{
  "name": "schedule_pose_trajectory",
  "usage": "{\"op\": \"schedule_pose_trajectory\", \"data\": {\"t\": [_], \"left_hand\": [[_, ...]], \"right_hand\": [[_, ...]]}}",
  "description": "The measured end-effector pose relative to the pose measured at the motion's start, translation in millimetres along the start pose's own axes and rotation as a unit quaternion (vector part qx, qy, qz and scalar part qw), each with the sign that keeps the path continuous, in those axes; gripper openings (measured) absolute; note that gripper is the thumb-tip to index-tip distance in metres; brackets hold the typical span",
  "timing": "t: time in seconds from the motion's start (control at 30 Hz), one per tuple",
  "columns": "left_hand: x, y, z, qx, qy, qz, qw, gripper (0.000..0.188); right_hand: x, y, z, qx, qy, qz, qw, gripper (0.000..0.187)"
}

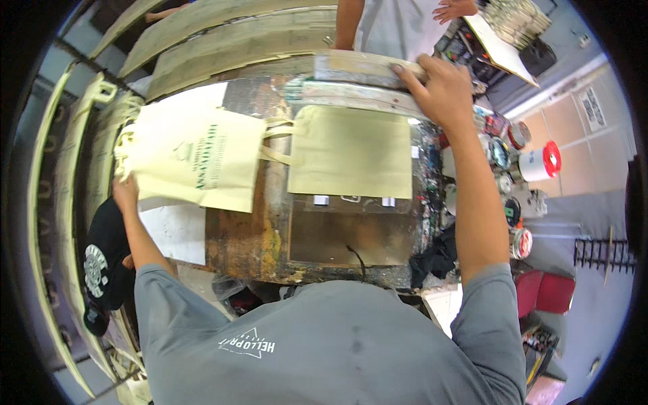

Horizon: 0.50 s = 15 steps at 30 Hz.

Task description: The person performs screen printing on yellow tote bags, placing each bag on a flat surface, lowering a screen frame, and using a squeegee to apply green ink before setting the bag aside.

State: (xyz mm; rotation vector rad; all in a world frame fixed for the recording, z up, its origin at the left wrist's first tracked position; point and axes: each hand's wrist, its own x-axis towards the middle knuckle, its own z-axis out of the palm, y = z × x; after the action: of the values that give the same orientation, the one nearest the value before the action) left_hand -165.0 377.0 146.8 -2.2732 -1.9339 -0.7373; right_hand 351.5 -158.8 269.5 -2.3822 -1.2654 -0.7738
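My left hand (pixel 125 192) is closed at the near left edge of a cream tote bag (pixel 233 158) with green print, its handles bunched by the far left edge. Stretched out to the far right, my right hand (pixel 442 91) grips a paint-stained wooden bar (pixel 358 69), thumb on its near side. Whether that bar belongs to a larger frame I cannot tell. Just nearer to me, a plain cream tote bag (pixel 351 152) lies flat on a brown board (pixel 354 233), its straps pointing left toward the printed one.
The worktable (pixel 246 243) is heavily paint-stained. Several paint tubs, including a white one with a red lid (pixel 540 162), line its right side near a black cloth (pixel 433 260). Long slatted racks (pixel 223 57) stand left and behind. Another person (pixel 398 30) stands across the table.
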Motion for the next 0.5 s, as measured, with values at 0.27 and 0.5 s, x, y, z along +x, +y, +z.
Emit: {"op": "schedule_pose_trajectory", "data": {"t": [0.27, 0.5], "left_hand": [[-425.1, 303.9, 48.9, -0.146, -0.381, 0.533, 0.741, 0.105], [-509.2, 314.7, 92.6, -0.185, -0.348, 0.581, 0.713, 0.105]], "right_hand": [[22.9, 5.1, -6.3, 0.005, 0.0, -0.011, 1.0, 0.064], [26.3, 5.8, -13.6, 0.064, -0.035, 0.048, 0.996, 0.066]]}}
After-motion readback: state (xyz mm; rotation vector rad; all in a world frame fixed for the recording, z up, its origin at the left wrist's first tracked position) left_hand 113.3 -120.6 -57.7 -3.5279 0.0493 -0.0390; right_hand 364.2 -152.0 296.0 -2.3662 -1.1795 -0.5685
